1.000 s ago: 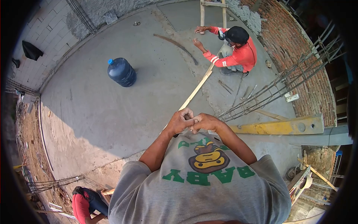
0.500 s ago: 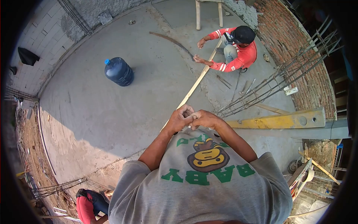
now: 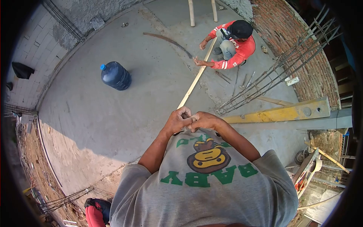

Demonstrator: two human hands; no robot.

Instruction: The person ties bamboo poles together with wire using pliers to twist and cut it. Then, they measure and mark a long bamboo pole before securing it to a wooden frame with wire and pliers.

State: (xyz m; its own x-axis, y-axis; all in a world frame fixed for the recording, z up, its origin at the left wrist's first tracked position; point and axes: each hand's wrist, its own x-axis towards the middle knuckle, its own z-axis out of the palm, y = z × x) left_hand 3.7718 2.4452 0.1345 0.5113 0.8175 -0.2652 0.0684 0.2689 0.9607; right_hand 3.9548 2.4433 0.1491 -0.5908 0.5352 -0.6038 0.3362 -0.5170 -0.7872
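Observation:
My left hand and my right hand meet in front of the grey printed shirt, fingertips pressed together. Both are curled into a pinch, and anything between the fingers is too small or hidden to name. Beyond my left hand, a long pale wooden strip runs across the concrete floor toward a crouching co-worker. Close to my right forearm lies a long yellow spirit level, along a grey beam.
A blue water jug stands on the concrete floor. The co-worker in red crouches by a curved dark strip. A rebar cage leans at right near the brick wall. Another person bends low at bottom left.
The view has shifted slightly, so the floor and jug sit a little further left. My hands stay together, with fingers slightly rearranged. The person at lower left has bent or moved further down.

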